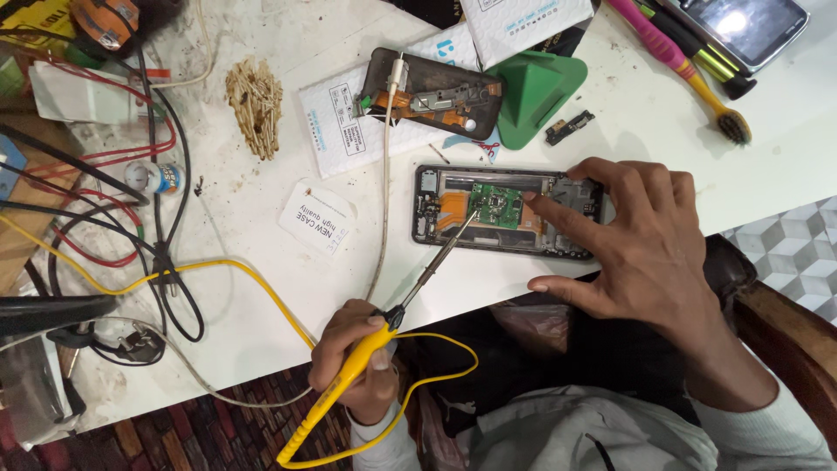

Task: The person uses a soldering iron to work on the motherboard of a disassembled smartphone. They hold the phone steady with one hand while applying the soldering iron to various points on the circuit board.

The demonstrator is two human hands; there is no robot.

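Left hand [353, 353] gripping yellow-handled soldering iron [397, 318], tip on green circuit board [495, 206] inside opened black phone [510, 211], centre of white table [261, 270]. Right hand [641, 249] open, fingertips [532, 197] pressing phone's right part. Green triangular plastic pick [534, 92] beyond.

Both hands are bare, no gloves, no rings. Behind the left hand [353, 362] a pale grey sleeve closes round the wrist in a ribbed cuff. Back from the fingers of the right hand [649, 253], the same pale grey fabric bunches in soft folds along the forearm.
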